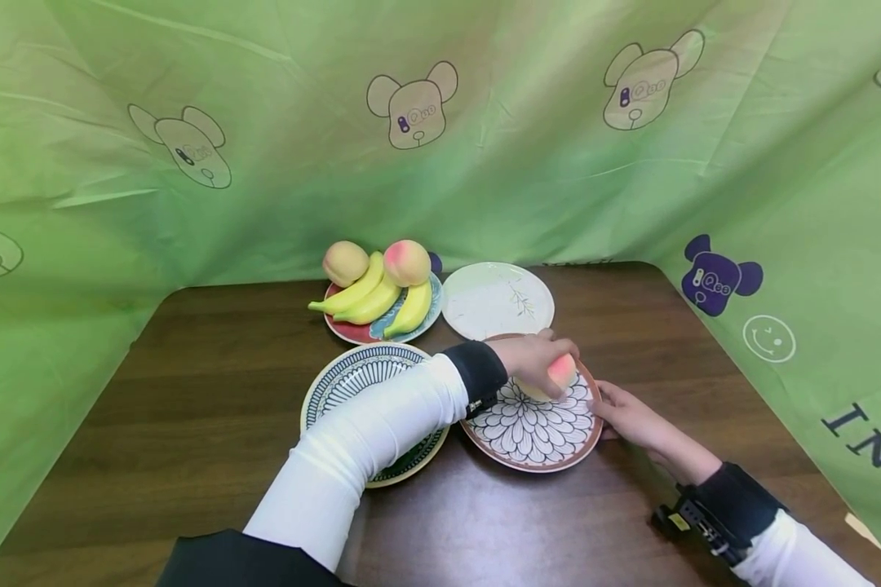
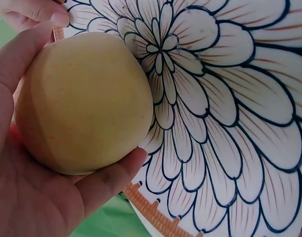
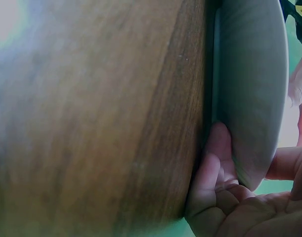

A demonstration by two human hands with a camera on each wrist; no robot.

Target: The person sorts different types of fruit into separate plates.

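Note:
My left hand reaches across and grips a peach, yellow with a pink patch, low over the flower-patterned plate. In the left wrist view, fingers and thumb curl round the peach's sides, and the petal pattern fills the background. My right hand holds that plate's brown rim at the right side. Seen from the right wrist, its thumb lies on the upper side of the rim and its fingers are tucked under the pale underside, close to the tabletop.
A plate at the back carries two peaches and several bananas. Beside it lies a white plate with a leaf sprig. My left sleeve crosses a blue-patterned plate. Green cloth hangs behind the wooden table.

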